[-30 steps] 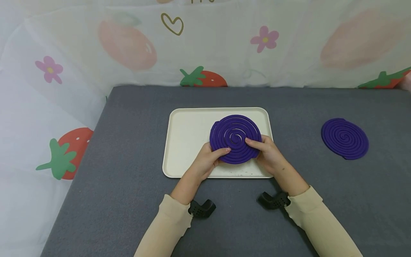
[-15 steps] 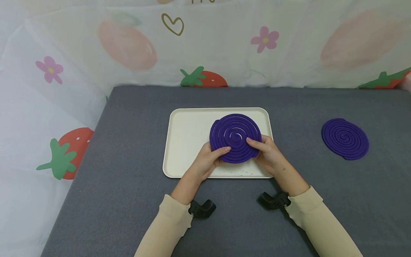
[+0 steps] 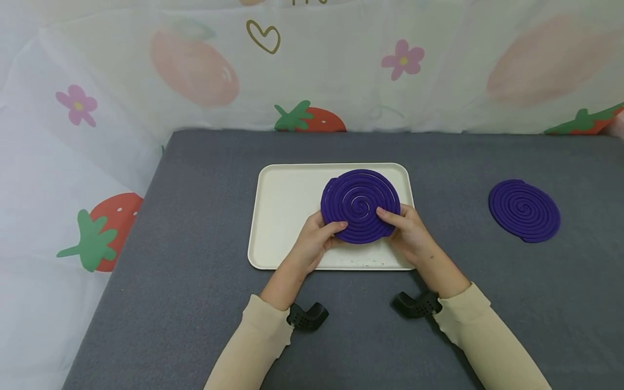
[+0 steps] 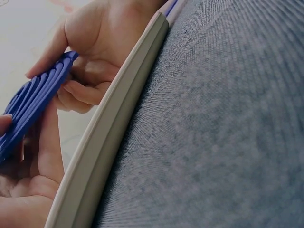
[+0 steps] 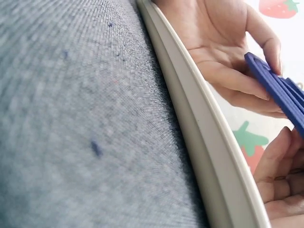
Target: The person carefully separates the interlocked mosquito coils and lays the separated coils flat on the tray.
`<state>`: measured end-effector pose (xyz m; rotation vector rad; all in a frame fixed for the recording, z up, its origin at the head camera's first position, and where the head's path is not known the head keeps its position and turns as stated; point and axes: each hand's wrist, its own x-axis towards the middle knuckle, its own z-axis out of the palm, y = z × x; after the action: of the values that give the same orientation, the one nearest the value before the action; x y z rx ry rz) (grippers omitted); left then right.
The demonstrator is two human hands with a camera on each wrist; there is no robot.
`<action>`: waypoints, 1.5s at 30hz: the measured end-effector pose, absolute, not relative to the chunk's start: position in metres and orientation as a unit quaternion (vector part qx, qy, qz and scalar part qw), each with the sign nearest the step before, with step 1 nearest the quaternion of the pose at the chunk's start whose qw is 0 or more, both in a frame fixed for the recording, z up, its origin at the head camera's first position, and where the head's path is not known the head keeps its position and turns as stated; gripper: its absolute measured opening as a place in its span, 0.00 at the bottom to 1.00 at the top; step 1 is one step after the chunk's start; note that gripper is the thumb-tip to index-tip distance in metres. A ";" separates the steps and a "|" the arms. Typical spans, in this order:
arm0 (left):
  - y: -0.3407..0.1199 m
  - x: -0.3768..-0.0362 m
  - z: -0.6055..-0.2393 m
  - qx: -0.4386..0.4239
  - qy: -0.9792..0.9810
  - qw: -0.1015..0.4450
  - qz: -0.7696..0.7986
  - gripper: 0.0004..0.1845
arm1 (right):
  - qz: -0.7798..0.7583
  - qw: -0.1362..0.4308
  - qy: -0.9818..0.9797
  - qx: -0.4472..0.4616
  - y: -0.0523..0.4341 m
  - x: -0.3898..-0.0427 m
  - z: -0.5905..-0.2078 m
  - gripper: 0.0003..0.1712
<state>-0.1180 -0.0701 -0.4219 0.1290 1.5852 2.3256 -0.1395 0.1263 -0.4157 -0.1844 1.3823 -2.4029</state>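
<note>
A purple spiral coaster-like mat (image 3: 359, 187) is held up over the right half of a cream tray (image 3: 283, 216). My left hand (image 3: 312, 241) pinches its lower left edge, thumb on the face and fingers behind. On the lower right edge my right hand (image 3: 411, 238) grips it the same way, its thumb reaching near the spiral's centre. Both wrist views show the mat (image 4: 35, 97) tilted and raised above the tray's rim (image 5: 204, 109), with fingers supporting it from beneath. A second purple spiral mat (image 3: 524, 211) lies flat on the table to the right.
Grey cloth covers the table (image 3: 195, 216). Dark specks dot the tray's front right part, and small dark bits (image 5: 96, 148) lie on the cloth in the right wrist view. A white curtain (image 3: 341, 65) printed with strawberries and flowers hangs behind the table.
The held mat has risen slightly and shifted a little to the right, tilting in both hands. The gaps between its coils look narrower. The tray and second mat stay put.
</note>
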 end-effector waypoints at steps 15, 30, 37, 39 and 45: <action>-0.070 -0.118 -0.422 0.042 0.566 0.146 0.810 0.26 | -0.849 0.196 0.486 -0.070 0.127 -0.140 -0.415 0.10; -0.070 -0.118 -0.423 0.039 0.567 0.143 0.810 0.26 | -0.838 0.208 0.501 -0.057 0.126 -0.139 -0.415 0.12; -0.070 -0.118 -0.423 0.035 0.566 0.143 0.811 0.25 | -0.836 0.217 0.502 -0.052 0.125 -0.139 -0.415 0.12; -0.070 -0.118 -0.423 0.034 0.565 0.144 0.812 0.26 | -0.835 0.220 0.501 -0.053 0.126 -0.139 -0.415 0.12; -0.069 -0.118 -0.422 0.034 0.564 0.147 0.812 0.26 | -0.835 0.227 0.499 -0.057 0.127 -0.139 -0.416 0.13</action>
<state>-0.1182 -0.0693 -0.4219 0.0976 1.6220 2.3370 -0.1391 0.1266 -0.4157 -0.1561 1.3742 -2.3009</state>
